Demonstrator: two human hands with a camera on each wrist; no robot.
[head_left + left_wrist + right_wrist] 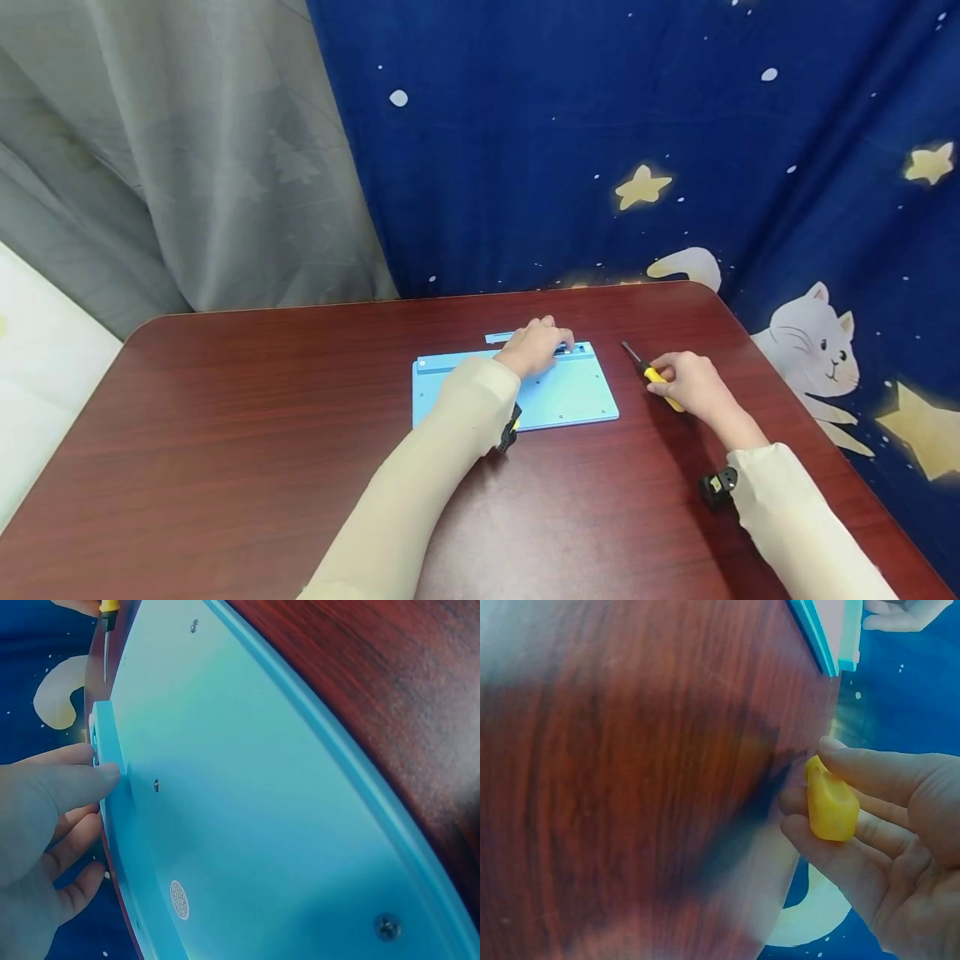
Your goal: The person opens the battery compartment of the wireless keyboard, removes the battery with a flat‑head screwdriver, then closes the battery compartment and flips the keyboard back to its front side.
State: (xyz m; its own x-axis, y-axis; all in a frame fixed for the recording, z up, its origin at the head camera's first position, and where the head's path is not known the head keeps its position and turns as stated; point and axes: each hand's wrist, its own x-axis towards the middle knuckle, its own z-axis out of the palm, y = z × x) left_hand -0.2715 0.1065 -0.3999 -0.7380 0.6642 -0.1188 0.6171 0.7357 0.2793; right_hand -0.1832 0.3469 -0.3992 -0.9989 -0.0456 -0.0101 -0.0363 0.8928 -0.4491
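A light blue keyboard [562, 396] lies underside up on the table, with small screws and a round printed label [179, 900] showing. Along its far side runs a raised ridge [450, 361], with an opening near the right end. My left hand [534, 348] is at this ridge; its thumb [109, 774] presses the near face while the other fingers reach over the far side, their tips partly hidden. Right of the keyboard, my right hand [693, 383] pinches a screwdriver by its yellow handle [832, 806]. The screwdriver's shaft [632, 352] points away toward the far left.
Just behind the keyboard lies a narrow light blue strip [498, 337], partly covered by my left hand. The dark red wooden table [262, 433] ends close behind it, against a blue curtain [510, 167] and a grey curtain [210, 167].
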